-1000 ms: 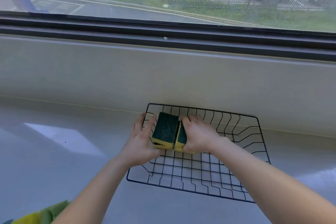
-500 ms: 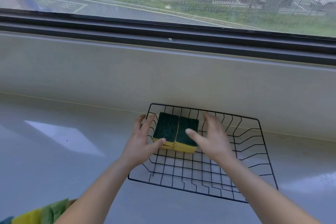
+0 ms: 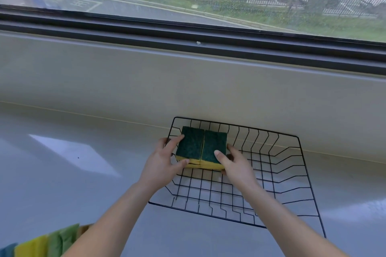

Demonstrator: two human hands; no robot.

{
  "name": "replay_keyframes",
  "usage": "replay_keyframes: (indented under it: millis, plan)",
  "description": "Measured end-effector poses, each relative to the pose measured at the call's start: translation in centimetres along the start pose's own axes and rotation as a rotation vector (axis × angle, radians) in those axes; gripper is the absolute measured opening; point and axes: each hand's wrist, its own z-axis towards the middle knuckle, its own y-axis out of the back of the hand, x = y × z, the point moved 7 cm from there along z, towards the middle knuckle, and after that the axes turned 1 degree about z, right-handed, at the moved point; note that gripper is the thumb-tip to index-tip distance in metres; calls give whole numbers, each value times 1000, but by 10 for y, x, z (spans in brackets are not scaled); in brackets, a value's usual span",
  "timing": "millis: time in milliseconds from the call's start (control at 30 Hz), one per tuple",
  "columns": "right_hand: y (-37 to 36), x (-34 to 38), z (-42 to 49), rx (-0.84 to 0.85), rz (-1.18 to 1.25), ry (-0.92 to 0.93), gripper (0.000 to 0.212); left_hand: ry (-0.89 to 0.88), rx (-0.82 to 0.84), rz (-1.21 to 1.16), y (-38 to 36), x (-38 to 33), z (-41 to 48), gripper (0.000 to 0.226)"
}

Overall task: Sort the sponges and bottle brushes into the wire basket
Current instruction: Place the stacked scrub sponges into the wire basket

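Note:
A black wire basket (image 3: 292, 175) sits on the grey counter against the wall. In its far left corner lie yellow sponges with dark green scouring tops, side by side: a left sponge (image 3: 191, 145) and a right sponge (image 3: 214, 146), apparently stacked on others. My left hand (image 3: 167, 160) grips the left sponge, thumb on its front edge and fingers on its left side. My right hand (image 3: 234, 162) holds the right sponge, thumb on top and fingers at its right side. No bottle brush is in view.
More sponges (image 3: 41, 242) in yellow, green and blue show at the bottom left corner. The grey counter (image 3: 73, 173) spreads left of the basket. A beige wall and window sill (image 3: 188, 81) rise right behind the basket.
The tilted sponges have been laid flat, green side up. My right hand opened and lifted off, then closed again on the right sponge. The left hand stayed at the left sponge.

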Motion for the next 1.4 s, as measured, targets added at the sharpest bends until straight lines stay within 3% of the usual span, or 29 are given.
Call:
replay_keyframes:
  millis: [200,300,367,467,667,767,1000,1133,1267,1400]
  plan:
    - [-1,-1,2,27,19,-18,53,36,-8,223,2,-3,-2,79]
    - [-2,0,3,49,-33,2,50,-22,-108,442,10,-15,-3,77]
    - [-2,-2,4,56,-75,7,59,-78,-152,502,14,-22,-3,79]
    - [0,-5,2,42,-104,-11,78,-28,-162,442,18,-19,-4,79]
    - [-1,0,-3,37,-80,63,45,-82,-203,379,18,-23,-10,50]
    - [-2,1,-2,25,-82,72,42,-132,-238,368,19,-26,-12,41]
    - [-4,0,1,27,-83,83,26,-114,-146,501,14,-29,-10,55]
    - [-4,-1,2,19,-88,83,33,-101,-101,653,9,-42,-2,62]
    - [-5,-3,4,14,-94,65,27,-100,-72,746,5,-46,2,63]
    - [-5,-3,3,-2,-97,65,41,-86,-67,800,3,-47,0,59]
